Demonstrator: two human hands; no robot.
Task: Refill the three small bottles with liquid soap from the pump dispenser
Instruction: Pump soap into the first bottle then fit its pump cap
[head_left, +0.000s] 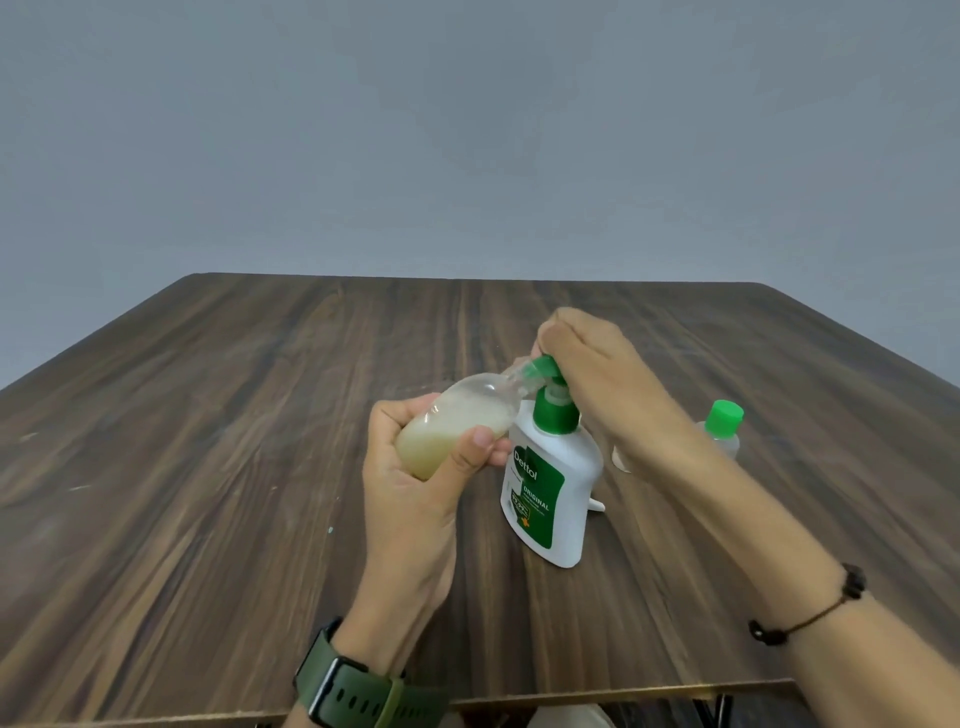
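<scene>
At centre frame the left hand (415, 467) grips a part-filled bottle (457, 431) at the spout while the right hand (597, 374), fingers curled, presses the pump (545, 366); a capped bottle (722, 428) waits at right, the third unseen.

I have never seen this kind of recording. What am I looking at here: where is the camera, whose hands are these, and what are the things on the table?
There is no machine here. A person wears one camera on the head, so the single picture looks forward and down at their own two hands over a wooden table.

The left hand, with a green watch on its wrist, grips a small clear bottle, tilted, partly filled with pale soap. Its open neck meets the nozzle of the pump dispenser, a white bottle with a green pump that stands on the table.

The right hand rests on top of the pump head with curled fingers, as if pressing it.

Behind the right forearm stands another small bottle with a green cap. A third one is not clearly visible.
</scene>
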